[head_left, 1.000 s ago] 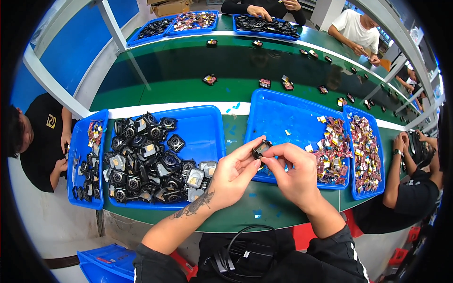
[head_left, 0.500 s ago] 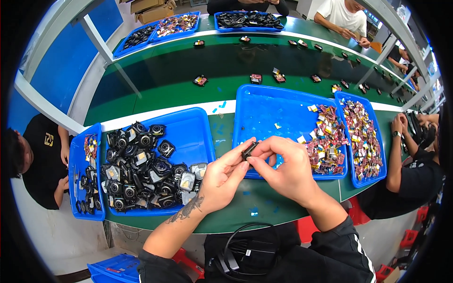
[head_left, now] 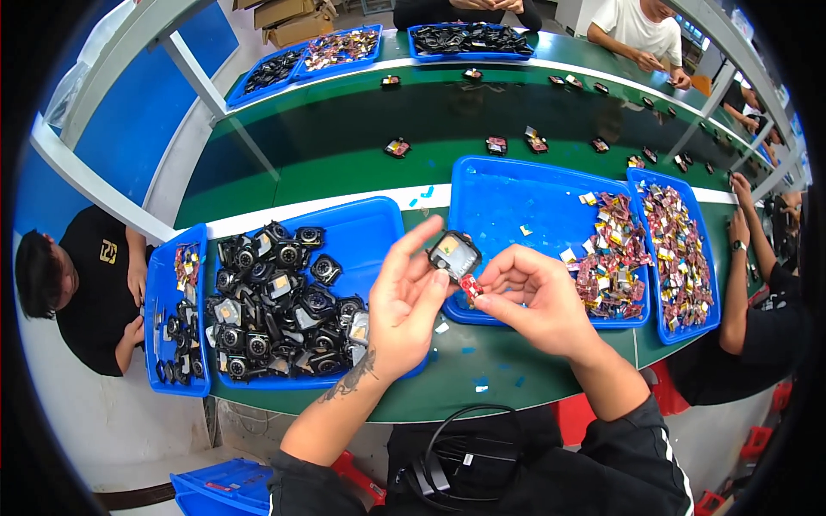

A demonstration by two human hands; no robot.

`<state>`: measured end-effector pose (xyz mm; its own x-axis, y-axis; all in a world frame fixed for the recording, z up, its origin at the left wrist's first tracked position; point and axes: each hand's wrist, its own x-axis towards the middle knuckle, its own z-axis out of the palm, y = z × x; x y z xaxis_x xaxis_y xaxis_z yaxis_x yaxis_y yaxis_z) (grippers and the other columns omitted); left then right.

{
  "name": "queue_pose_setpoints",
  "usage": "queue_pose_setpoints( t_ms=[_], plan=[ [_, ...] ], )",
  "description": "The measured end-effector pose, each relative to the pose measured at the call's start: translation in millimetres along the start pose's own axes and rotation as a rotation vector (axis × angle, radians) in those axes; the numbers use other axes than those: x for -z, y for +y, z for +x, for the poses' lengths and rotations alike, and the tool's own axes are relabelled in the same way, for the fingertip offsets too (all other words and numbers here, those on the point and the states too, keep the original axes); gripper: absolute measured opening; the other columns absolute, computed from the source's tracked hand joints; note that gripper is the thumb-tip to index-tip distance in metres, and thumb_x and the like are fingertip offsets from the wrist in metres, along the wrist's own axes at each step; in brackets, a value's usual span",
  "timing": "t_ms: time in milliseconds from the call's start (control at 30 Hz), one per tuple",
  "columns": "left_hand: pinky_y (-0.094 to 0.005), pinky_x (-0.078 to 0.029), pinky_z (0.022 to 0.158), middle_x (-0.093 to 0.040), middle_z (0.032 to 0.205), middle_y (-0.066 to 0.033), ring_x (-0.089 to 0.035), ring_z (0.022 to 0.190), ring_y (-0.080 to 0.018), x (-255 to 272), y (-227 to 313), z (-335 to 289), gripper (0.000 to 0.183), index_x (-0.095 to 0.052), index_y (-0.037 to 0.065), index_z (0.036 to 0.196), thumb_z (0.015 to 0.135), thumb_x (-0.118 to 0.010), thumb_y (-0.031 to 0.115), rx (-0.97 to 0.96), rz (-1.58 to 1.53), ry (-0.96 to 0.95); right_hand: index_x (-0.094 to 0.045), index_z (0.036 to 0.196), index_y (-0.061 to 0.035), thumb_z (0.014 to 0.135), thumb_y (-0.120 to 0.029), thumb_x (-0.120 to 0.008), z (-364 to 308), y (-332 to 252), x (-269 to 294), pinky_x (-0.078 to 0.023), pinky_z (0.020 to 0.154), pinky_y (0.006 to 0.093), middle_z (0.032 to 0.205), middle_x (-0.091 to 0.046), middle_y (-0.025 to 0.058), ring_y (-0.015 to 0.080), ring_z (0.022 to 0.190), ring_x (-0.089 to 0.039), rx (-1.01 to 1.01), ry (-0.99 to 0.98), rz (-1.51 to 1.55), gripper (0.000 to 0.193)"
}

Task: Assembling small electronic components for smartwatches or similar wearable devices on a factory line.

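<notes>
One watch case (head_left: 454,255) hovers above a tray's edge (head_left: 454,196).

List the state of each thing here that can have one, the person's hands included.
Left hand: closed on the watch case
Right hand: pinching the red part
Watch case: tilted, pale inner face showing
Red part: at the case's lower edge; whether joined, unclear
Left blue tray: partly filled, black cases heaped
Middle blue tray: partly filled, red parts at right
Right blue tray: crowded with red parts
</notes>
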<state>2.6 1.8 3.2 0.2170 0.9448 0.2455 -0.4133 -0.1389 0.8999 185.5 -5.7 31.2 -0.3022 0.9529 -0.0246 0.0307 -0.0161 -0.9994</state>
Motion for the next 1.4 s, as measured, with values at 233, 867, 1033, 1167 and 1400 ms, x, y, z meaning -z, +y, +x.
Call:
queue_pose_setpoints(
  t_ms=[233, 867, 1033, 1167, 1400],
  plan=[
    [-0.0302, -0.055, 0.075, -0.063, 0.113, -0.0166, -0.068, 0.094, -0.0259, 2, 3, -2, 0.033, -0.069, 0.006, 0.114, 0.084, -0.062, -0.007, -0.272, 0.682, -0.119, -0.06, 0.098, 0.0008, 0.086, 0.0, -0.07, -1, 6, 4, -0.055, 0.08, 0.0233, 0.093, -0.067, 0.0068, 0.0102, 0.088, -0.066, 0.037, 0.04, 0.098, 0.016],
    [-0.0296, -0.056, 0.067, -0.068, 0.101, -0.0144, -0.07, 0.083, -0.0242, 6, 0, -3, 0.022, -0.072, 0.003, 0.096, 0.075, -0.077, 0.001, -0.478, 0.99, -0.149, -0.058, 0.098, 0.0022, 0.093, -0.004, -0.059, -4, -2, 20, -0.054, 0.078, 0.0281, 0.098, -0.057, 0.0062, 0.0129, 0.092, -0.06, 0.014, -0.055, -0.13, 0.008],
    [-0.0247, -0.056, 0.075, -0.066, 0.098, -0.0112, -0.067, 0.086, -0.0155, 2, -2, -9, 0.011, -0.07, -0.005, 0.096, 0.087, -0.069, 0.001, 0.121, 0.23, -0.024, -0.056, 0.099, 0.0016, 0.094, -0.005, -0.058, -10, -10, 15, -0.053, 0.081, 0.0306, 0.099, -0.056, 0.0066, 0.0156, 0.094, -0.059, 0.029, -0.019, -0.153, 0.008],
    [-0.0242, -0.055, 0.078, -0.064, 0.097, -0.0095, -0.065, 0.089, -0.0137, 7, -6, -8, 0.013, -0.069, -0.009, 0.097, 0.09, -0.066, 0.001, 0.2, 0.159, -0.044, -0.056, 0.099, 0.0005, 0.093, -0.005, -0.06, -8, -6, 13, -0.053, 0.077, 0.0292, 0.096, -0.059, 0.0066, 0.0147, 0.092, -0.061, 0.048, -0.015, -0.25, 0.009],
    [-0.0245, -0.055, 0.081, -0.064, 0.107, -0.0119, -0.065, 0.094, -0.0136, 7, -3, -6, 0.016, -0.068, -0.009, 0.103, 0.09, -0.065, -0.001, 0.217, 0.12, -0.054, -0.054, 0.1, -0.0037, 0.085, 0.001, -0.069, -6, 1, 1, -0.05, 0.068, 0.0208, 0.093, -0.062, 0.0026, 0.0079, 0.082, -0.062, 0.118, 0.18, -0.182, 0.022]
  ],
)
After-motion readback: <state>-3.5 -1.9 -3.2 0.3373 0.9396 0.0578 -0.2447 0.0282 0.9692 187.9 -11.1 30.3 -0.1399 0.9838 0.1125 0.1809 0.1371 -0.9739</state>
